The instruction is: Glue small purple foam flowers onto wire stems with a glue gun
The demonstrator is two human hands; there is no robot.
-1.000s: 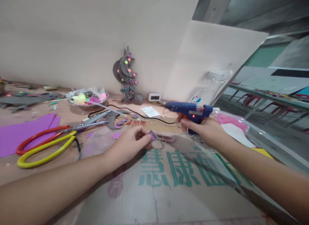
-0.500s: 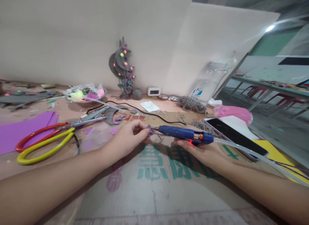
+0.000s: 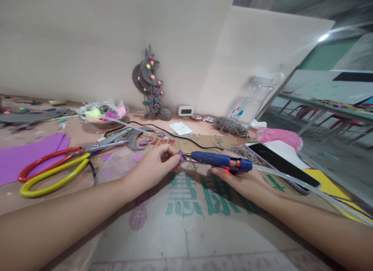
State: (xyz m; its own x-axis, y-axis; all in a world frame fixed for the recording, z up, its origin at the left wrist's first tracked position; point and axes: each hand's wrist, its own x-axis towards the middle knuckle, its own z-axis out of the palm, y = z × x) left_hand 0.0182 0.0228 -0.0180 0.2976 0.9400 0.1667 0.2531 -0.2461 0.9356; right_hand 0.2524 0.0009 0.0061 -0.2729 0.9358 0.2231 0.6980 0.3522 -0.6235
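My right hand [image 3: 233, 178] is wrapped round a blue hot glue gun [image 3: 214, 158], its red light lit and a long clear glue stick [image 3: 294, 179] running out of its back end. My left hand [image 3: 163, 160] pinches a small purple piece [image 3: 181, 156] between thumb and fingers; it looks like cut felt or foam. The gun's metal nozzle touches or almost touches that piece. A thin grey strand of yarn [image 3: 190, 161] trails below the nozzle. Both hands are above a printed cardboard sheet [image 3: 186, 232].
Scissors [image 3: 67, 162] with red and yellow handles lie left, by purple sheets [image 3: 32, 154]. A decorated grey moon ornament [image 3: 148, 84] leans on the back wall. A phone [image 3: 282, 164], grey yarn [image 3: 230, 126] and a plastic bottle [image 3: 250, 100] are at right. A black cord [image 3: 175, 136] crosses behind my hands.
The glue gun has shifted slightly left, with its back end turned a little; my right hand moves with it. My left hand keeps its pinch on the purple piece.
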